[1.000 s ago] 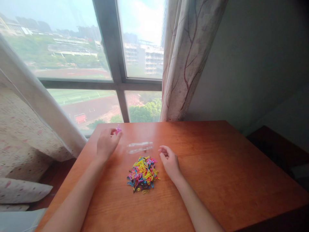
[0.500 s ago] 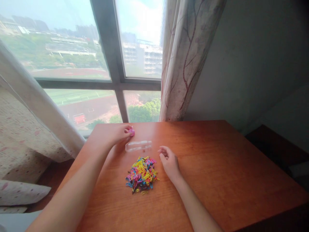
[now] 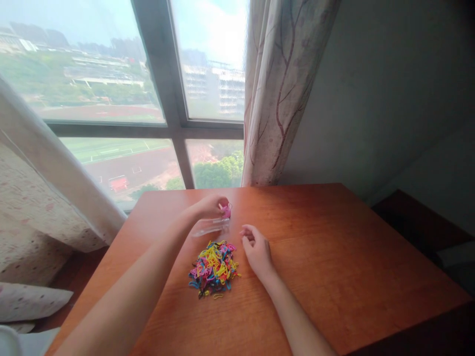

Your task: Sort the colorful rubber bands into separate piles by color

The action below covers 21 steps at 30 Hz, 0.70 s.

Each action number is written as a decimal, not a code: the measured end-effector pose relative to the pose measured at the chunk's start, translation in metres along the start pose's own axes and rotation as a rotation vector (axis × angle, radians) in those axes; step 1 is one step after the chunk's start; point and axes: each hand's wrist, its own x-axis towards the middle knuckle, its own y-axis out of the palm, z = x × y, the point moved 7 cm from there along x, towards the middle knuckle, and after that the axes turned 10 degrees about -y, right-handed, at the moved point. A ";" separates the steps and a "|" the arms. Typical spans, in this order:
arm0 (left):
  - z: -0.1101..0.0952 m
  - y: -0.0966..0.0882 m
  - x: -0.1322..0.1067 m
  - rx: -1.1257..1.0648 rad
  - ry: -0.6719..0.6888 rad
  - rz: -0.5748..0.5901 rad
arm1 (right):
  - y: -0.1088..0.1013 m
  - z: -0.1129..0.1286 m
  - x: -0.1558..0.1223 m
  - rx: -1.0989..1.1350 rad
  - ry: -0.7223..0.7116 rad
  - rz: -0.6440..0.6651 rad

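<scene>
My left hand (image 3: 214, 206) is over the far part of the desk, its fingers closed on a small pink bunch (image 3: 226, 211) that looks like elastic bands. Just below it lies a clear plastic case (image 3: 208, 228), long and narrow, partly behind the hand and bunch. Nearer to me is a heaped pile of small elastic bands (image 3: 213, 269) in yellow, pink, blue, black and red. To the right of the pile, my right hand (image 3: 258, 247) rests with fingers loosely curled and a gap by the thumb. Nothing shows in it.
The brown wooden desk (image 3: 326, 267) reaches the window (image 3: 211, 133) at its far side. A patterned curtain (image 3: 282, 99) hangs behind it, and another curtain (image 3: 40, 198) is on the left. Beyond the desk's right edge stands a dark piece of furniture (image 3: 415, 217).
My left hand has moved right with the pink bunch, from beyond the clear case's left end to above its right end. My right hand has hardly moved; the view has shifted slightly.
</scene>
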 end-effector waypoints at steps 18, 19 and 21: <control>0.048 -0.022 -0.110 -0.249 -0.175 -0.718 | -0.002 0.004 -0.002 -0.028 -0.012 -0.032; 0.054 -0.019 -0.125 -0.274 -0.231 -0.795 | -0.003 0.004 -0.002 -0.028 -0.011 -0.034; 0.060 -0.008 -0.150 -0.327 -0.302 -0.893 | -0.003 0.006 -0.003 -0.031 -0.009 -0.036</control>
